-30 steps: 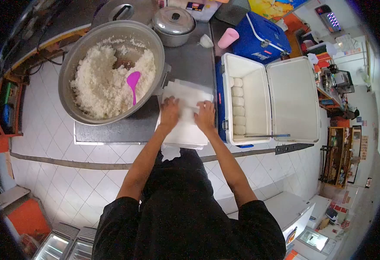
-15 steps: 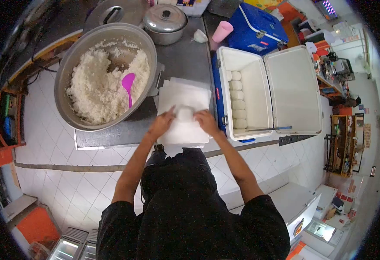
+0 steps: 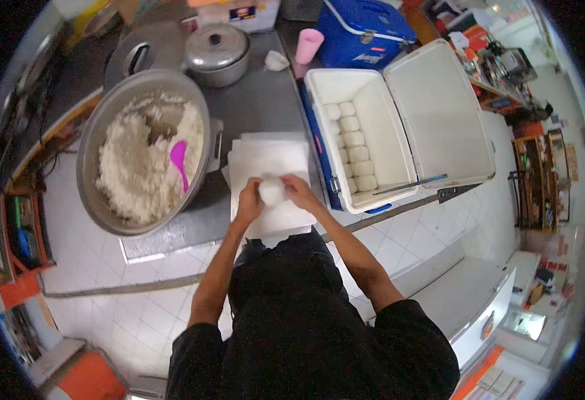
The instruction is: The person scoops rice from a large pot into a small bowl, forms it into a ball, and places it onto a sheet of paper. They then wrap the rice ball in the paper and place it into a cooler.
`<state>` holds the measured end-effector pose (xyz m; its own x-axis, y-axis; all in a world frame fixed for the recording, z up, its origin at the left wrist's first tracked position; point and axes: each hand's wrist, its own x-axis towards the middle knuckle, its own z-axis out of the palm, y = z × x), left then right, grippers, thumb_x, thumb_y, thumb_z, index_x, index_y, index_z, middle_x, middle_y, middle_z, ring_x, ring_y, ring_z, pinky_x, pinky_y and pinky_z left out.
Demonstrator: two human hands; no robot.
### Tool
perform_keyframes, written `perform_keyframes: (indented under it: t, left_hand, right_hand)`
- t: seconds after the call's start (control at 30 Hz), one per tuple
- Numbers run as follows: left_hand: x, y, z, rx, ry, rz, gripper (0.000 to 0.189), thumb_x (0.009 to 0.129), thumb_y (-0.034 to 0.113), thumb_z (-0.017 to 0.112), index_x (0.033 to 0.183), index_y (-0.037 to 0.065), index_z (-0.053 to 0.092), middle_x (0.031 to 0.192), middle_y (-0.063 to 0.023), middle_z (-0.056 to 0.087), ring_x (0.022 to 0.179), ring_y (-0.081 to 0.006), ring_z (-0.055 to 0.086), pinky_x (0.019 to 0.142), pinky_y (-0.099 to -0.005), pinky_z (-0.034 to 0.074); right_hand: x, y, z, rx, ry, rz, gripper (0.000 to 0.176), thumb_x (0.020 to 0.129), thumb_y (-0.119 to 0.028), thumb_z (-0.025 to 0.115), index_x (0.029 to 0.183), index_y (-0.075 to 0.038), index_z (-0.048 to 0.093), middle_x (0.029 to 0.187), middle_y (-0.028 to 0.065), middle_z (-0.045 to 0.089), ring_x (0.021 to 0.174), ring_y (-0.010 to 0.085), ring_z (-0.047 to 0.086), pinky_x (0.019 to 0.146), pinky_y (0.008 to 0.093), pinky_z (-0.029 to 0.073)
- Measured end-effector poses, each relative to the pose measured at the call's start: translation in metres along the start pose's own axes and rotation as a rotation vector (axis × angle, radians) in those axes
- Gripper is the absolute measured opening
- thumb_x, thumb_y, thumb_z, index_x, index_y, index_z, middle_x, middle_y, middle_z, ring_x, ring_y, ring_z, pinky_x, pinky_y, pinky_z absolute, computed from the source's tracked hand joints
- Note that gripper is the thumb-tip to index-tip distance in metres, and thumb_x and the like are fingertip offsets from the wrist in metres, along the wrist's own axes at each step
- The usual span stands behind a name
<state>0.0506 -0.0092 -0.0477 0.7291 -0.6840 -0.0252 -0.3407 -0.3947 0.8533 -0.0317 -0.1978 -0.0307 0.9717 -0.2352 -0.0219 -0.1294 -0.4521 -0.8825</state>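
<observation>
A round white bundle [image 3: 272, 192] is between my two hands, over a stack of white paper sheets [image 3: 269, 157]. My left hand [image 3: 251, 200] grips its left side with bent fingers, and my right hand [image 3: 297, 192] holds its right side. Left of the sheets, a large metal pot [image 3: 87, 180] holds white rice [image 3: 129, 160] with a purple paddle [image 3: 178, 157] lying on it. To the right, an open cooler [image 3: 392, 107] contains rows of white wrapped bundles [image 3: 354, 139].
A lidded silver pot [image 3: 217, 57], a small white bowl [image 3: 276, 61] and a pink cup [image 3: 309, 45] stand at the back of the metal table [image 3: 266, 100]. A closed blue cooler [image 3: 356, 37] is behind the open one. A dark rod [image 3: 412, 184] crosses the cooler's near rim.
The bundle now looks rounder, and my hands have closed in around it from the sides. The view has shifted, showing more of the rows inside the cooler.
</observation>
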Motion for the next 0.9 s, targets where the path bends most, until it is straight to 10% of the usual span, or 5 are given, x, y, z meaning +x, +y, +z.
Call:
perform_keyframes:
  t: [0.1, 0.3, 0.57, 0.8, 0.9]
  left_hand:
    - [-0.017, 0.043, 0.012, -0.713, 0.101, -0.137, 0.042, 0.085, -0.014, 0.044, 0.124, 0.000, 0.053, 0.117, -0.0155, 0.061, 0.109, -0.0245, 0.060, 0.092, -0.0343, 0.049]
    - [0.020, 0.109, 0.012, -0.485, 0.180, 0.028, 0.052, 0.084, -0.014, 0.048, 0.134, 0.000, 0.050, 0.116, -0.0124, 0.060, 0.107, -0.0212, 0.058, 0.095, -0.0314, 0.046]
    - [0.125, 0.219, 0.026, -0.148, 0.235, 0.336, 0.051, 0.081, -0.014, 0.053, 0.129, 0.002, 0.056, 0.102, -0.0126, 0.052, 0.089, -0.0210, 0.056, 0.073, -0.0277, 0.047]
    - [0.187, 0.189, 0.100, -0.695, 0.139, -0.335, 0.041, 0.088, -0.005, 0.062, 0.128, -0.005, 0.055, 0.127, -0.0108, 0.059, 0.105, -0.0099, 0.057, 0.083, -0.0267, 0.050]
    - [0.203, 0.228, 0.109, -0.739, 0.081, -0.246, 0.052, 0.085, 0.000, 0.069, 0.133, -0.003, 0.050, 0.120, -0.0105, 0.061, 0.100, -0.0136, 0.061, 0.084, -0.0279, 0.051]
  right_hand:
    - [-0.025, -0.004, -0.007, 0.971, -0.075, 0.493, 0.025, 0.085, 0.000, 0.055, 0.109, -0.002, 0.060, 0.099, 0.0097, 0.066, 0.102, 0.0236, 0.063, 0.085, 0.0376, 0.051]
    - [-0.007, -0.051, -0.080, 0.198, 0.058, 0.284, 0.027, 0.093, -0.009, 0.061, 0.118, -0.001, 0.061, 0.114, 0.0093, 0.064, 0.100, 0.0148, 0.061, 0.082, 0.0284, 0.051]
    - [0.023, -0.092, -0.180, 0.713, 0.144, 0.254, 0.053, 0.073, -0.003, 0.080, 0.121, 0.001, 0.058, 0.108, 0.0048, 0.066, 0.097, 0.0114, 0.060, 0.085, 0.0273, 0.049]
    - [0.046, -0.031, -0.218, 0.601, 0.403, 0.359, 0.060, 0.066, -0.003, 0.080, 0.120, -0.001, 0.053, 0.104, 0.0066, 0.063, 0.098, 0.0158, 0.061, 0.086, 0.0293, 0.048]
    - [0.051, -0.002, -0.212, 0.293, 0.449, 0.307, 0.077, 0.061, -0.007, 0.083, 0.128, -0.002, 0.044, 0.107, 0.0097, 0.058, 0.106, 0.0189, 0.057, 0.093, 0.0303, 0.045]
